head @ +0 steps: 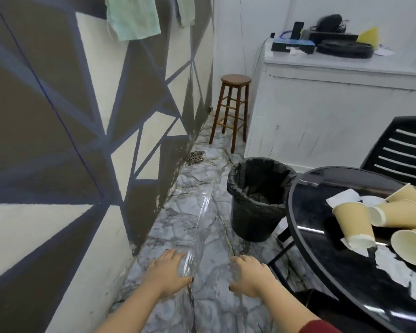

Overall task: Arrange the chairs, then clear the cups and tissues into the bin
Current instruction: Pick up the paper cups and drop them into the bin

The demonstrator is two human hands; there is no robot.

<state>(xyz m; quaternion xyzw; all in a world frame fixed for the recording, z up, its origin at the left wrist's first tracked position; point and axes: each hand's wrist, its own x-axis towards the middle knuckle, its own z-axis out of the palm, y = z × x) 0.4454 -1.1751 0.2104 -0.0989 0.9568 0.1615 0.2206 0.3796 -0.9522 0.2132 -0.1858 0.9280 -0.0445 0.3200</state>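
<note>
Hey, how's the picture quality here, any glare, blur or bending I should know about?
Head view: glare streaks run down the glossy floor and across the black table. The wide lens bows the wall and the cabinet. The clutter on top of the cabinet is soft; both hands, left and right, are fairly sharp.

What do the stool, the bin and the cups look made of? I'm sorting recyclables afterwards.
Stool: looks like brown varnished wood, with turned legs and rungs. Bin: apparently matte black plastic, lined with a crinkled black bag folded over the rim. Cups: likely paper, tan outside, cream inside, with rolled rims.
</note>
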